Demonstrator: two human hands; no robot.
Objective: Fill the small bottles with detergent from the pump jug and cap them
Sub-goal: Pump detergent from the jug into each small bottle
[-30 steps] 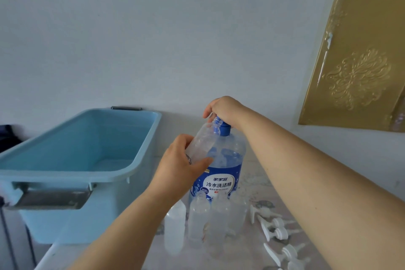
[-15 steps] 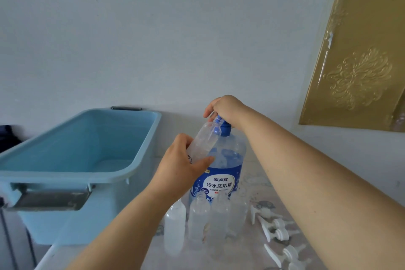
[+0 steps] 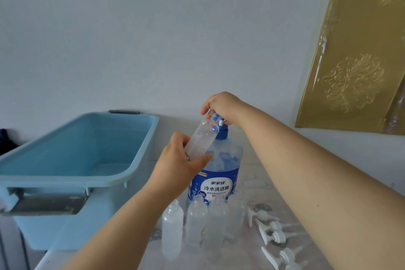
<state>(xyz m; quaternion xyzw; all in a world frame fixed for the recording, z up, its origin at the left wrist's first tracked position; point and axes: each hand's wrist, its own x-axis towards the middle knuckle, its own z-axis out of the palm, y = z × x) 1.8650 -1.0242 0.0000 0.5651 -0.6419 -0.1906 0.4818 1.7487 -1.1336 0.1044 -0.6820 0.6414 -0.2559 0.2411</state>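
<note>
The task looks to be in its filling stage, with no capping done. The left hand [image 3: 182, 166] grips one small bottle [image 3: 202, 138], fingers and thumb curled round its lower body. It is tilted so that its open neck meets the spout at the top of the pump jug [image 3: 219, 171]. The right hand [image 3: 221, 105] sits on top of the jug with its fingers curled down over the blue pump head [image 3: 215, 117]. The held bottle looks cloudy inside, but how much detergent it holds cannot be told.

Just in front of the jug, on the table [image 3: 252, 184], at least three more small bottles [image 3: 196, 221] stand upright and open-necked. Whether any is already filled is unclear. To the right of them, in front of the jug, the white pump caps [image 3: 271, 228] lie loose on their sides, so every bottle probably awaits its cap. Left of the jug stands a blue tub [image 3: 140, 160].

Compared with half a second ago, the right hand and the pump head sit a little higher, and a short white stem now shows between the head and the jug's blue collar. This suggests the pump has risen between strokes. The small bottle's neck has followed it up slightly. The left hand's hold, the standing bottles and the caps look unchanged.
</note>
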